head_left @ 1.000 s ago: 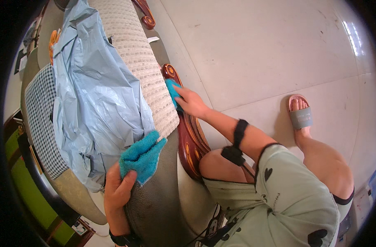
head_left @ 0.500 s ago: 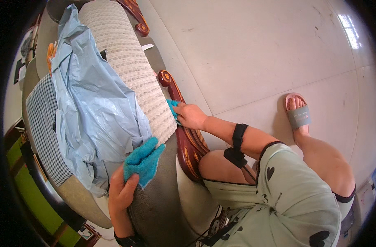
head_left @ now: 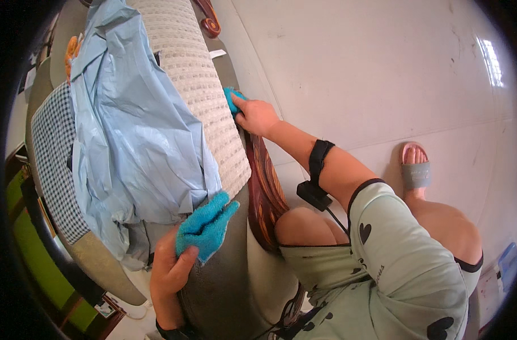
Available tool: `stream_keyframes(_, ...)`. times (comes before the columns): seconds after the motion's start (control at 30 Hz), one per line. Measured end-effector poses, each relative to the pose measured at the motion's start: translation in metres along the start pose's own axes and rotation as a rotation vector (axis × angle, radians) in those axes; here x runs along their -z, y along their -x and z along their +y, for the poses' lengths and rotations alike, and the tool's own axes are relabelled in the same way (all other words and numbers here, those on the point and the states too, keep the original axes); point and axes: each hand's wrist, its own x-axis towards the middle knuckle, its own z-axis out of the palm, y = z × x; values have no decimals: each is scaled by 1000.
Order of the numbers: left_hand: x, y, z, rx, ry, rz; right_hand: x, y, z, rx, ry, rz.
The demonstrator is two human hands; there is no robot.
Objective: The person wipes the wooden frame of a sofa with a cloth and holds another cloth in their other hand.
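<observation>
Left hand (head_left: 169, 271), lower centre of the frame: closed around a turquoise fluffy cloth (head_left: 206, 225), which is held against the grey sofa upholstery (head_left: 219, 283). Carved wooden sofa trim (head_left: 265, 195), centre: seen just beside the bare knee. Right hand (head_left: 257, 116), upper centre: fingers curled onto a second turquoise cloth (head_left: 231, 97), pressed at the edge of the cream woven cushion (head_left: 199, 85). Light blue garment (head_left: 128, 130), left: draped over the cushion. Checked fabric (head_left: 53, 164), far left.

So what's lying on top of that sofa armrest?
A cream textured cushion runs along the grey armrest, with a crumpled light-blue garment draped beside and partly over it. A checked cloth shows beyond. Whatever lies beneath the garment is covered.
</observation>
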Motion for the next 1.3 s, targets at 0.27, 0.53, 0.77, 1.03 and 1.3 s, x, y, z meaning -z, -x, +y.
stream_keyframes(0.27, -1, -4, 5, 20, -11, 5, -1, 56, 8, 80, 209, -250)
stream_keyframes(0.53, 0, -2, -3, -2, -37, 69, 11, 16, -6, 13, 98, 81)
stream_keyframes(0.77, 2, -3, 1, 71, -21, -11, -11, -13, 9, -99, -83, 200)
stream_keyframes(1.03, 3, -5, 0, 71, 50, 15, -16, -7, 19, 222, -105, 305)
stream_keyframes(1.3, 2, -19, 13, -147, -163, -120, -11, -47, 25, 243, -93, 109)
